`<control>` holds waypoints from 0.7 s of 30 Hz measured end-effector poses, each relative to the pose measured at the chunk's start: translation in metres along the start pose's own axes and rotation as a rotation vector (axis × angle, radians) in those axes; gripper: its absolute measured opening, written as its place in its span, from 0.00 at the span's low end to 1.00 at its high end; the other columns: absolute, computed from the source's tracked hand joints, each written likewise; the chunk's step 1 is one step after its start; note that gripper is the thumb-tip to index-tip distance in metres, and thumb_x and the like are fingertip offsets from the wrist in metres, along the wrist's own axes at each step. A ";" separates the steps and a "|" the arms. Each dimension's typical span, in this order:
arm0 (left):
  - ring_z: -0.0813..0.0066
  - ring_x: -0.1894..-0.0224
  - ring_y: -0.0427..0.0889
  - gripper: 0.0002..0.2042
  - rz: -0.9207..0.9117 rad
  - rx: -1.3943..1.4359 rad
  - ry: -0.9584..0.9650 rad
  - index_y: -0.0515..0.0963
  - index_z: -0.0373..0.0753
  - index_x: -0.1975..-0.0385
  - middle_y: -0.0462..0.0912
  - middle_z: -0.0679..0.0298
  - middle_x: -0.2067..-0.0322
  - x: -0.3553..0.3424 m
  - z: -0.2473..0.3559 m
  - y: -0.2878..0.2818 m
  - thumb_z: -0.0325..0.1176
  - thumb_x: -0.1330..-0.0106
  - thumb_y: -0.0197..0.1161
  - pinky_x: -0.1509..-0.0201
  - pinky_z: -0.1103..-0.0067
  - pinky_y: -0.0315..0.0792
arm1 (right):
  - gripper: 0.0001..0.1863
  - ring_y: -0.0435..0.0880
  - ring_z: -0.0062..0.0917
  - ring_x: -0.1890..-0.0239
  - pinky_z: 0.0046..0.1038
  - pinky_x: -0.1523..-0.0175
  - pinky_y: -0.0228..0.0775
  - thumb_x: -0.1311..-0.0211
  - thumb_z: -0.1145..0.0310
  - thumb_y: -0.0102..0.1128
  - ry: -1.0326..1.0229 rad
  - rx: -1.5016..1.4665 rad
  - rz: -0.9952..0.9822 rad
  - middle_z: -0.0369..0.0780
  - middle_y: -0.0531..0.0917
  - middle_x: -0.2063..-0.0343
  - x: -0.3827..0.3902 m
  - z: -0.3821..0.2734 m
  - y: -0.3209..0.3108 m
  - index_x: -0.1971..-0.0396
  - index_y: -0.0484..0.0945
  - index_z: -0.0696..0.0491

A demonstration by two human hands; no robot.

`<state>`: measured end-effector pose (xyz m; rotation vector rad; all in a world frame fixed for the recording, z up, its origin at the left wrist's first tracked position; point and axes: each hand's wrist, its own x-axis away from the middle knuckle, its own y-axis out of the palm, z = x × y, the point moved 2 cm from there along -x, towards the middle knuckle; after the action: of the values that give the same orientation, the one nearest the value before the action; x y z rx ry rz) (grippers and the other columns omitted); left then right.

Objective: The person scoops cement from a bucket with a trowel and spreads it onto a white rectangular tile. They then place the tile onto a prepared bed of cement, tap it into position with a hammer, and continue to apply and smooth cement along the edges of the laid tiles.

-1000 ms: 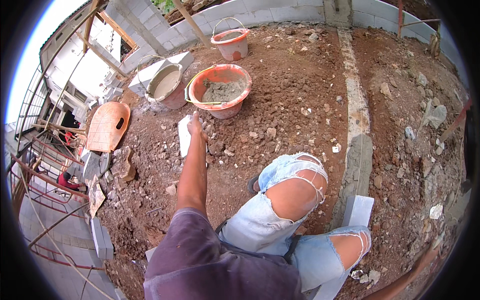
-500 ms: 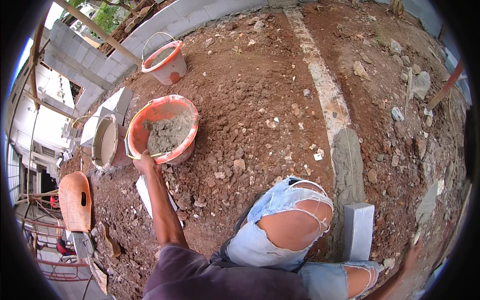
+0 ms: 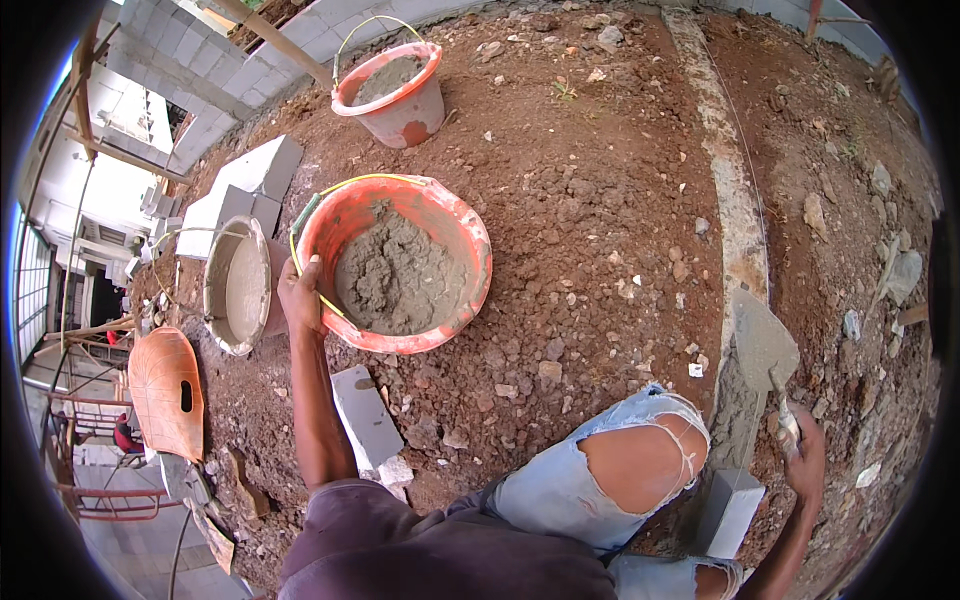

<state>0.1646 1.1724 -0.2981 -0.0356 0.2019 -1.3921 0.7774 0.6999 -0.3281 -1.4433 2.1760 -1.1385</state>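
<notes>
My left hand (image 3: 302,292) is closed on the near left rim of an orange bucket (image 3: 480,262), beside its yellow wire handle. Lumpy grey mortar (image 3: 405,275) lies inside the bucket. At the right, my right hand (image 3: 803,458) is wrapped around the handle of a trowel (image 3: 765,342). The trowel's blade, smeared with grey, is over the footing strip (image 3: 728,190), at the far end of a bed of wet mortar (image 3: 738,405). Whether the blade touches the mortar, I cannot tell. A grey block (image 3: 728,512) stands at the near end of that bed, beside my knee.
A second mortar bucket (image 3: 405,115) stands farther off. Left of my bucket sits a pail of grey liquid (image 3: 243,290), with pale blocks (image 3: 255,170) behind it. An orange plastic piece with a slot (image 3: 165,395) and a loose block (image 3: 366,415) lie nearby. A thin string runs along the strip.
My right hand has brought the trowel from the far right leftward over the footing strip. My left hand still grips the bucket rim. The whole view has shifted.
</notes>
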 end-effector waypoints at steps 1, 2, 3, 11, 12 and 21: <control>0.80 0.61 0.79 0.12 -0.004 -0.044 0.001 0.77 0.32 0.50 0.83 0.65 0.59 0.009 -0.008 -0.011 0.28 0.29 0.61 0.53 0.80 0.72 | 0.26 0.83 0.42 0.57 0.38 0.50 0.73 0.34 0.51 0.61 -0.056 0.064 -0.084 0.48 0.83 0.60 -0.031 -0.027 -0.003 0.47 0.77 0.59; 0.80 0.59 0.78 0.13 0.011 -0.034 -0.009 0.76 0.32 0.48 0.82 0.64 0.57 0.021 -0.009 -0.012 0.29 0.29 0.60 0.51 0.79 0.72 | 0.26 0.81 0.52 0.52 0.43 0.46 0.72 0.37 0.54 0.63 -0.123 0.165 -0.107 0.53 0.83 0.56 -0.061 -0.057 -0.002 0.48 0.77 0.59; 0.79 0.57 0.78 0.13 0.030 -0.052 0.007 0.75 0.32 0.47 0.82 0.64 0.55 0.029 -0.014 -0.019 0.30 0.28 0.60 0.49 0.78 0.71 | 0.25 0.81 0.53 0.52 0.44 0.46 0.72 0.39 0.57 0.64 -0.210 0.192 -0.126 0.53 0.82 0.57 -0.093 -0.084 0.001 0.49 0.77 0.59; 0.78 0.53 0.78 0.15 0.174 -0.092 -0.002 0.75 0.31 0.45 0.81 0.63 0.53 0.055 -0.032 -0.049 0.31 0.27 0.61 0.45 0.78 0.71 | 0.22 0.82 0.47 0.60 0.43 0.58 0.73 0.46 0.62 0.71 -0.678 0.474 -0.224 0.46 0.82 0.61 -0.243 -0.317 0.050 0.52 0.78 0.53; 0.78 0.52 0.78 0.17 0.184 -0.049 -0.008 0.75 0.31 0.44 0.81 0.63 0.52 0.058 -0.032 -0.050 0.31 0.28 0.61 0.45 0.78 0.70 | 0.22 0.83 0.46 0.60 0.43 0.59 0.74 0.46 0.62 0.70 -0.738 0.453 -0.228 0.45 0.82 0.61 -0.242 -0.330 0.060 0.52 0.78 0.52; 0.73 0.47 0.77 0.21 0.218 -0.052 0.121 0.75 0.28 0.42 0.81 0.60 0.48 0.097 0.002 0.001 0.32 0.32 0.65 0.40 0.75 0.68 | 0.16 0.85 0.37 0.61 0.38 0.61 0.77 0.43 0.60 0.65 -1.184 0.721 -0.334 0.37 0.84 0.63 -0.244 -0.426 0.140 0.55 0.80 0.48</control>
<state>0.1819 1.0775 -0.3075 0.0267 0.3334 -1.1724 0.5362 1.1312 -0.2003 -1.5167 0.6532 -0.6863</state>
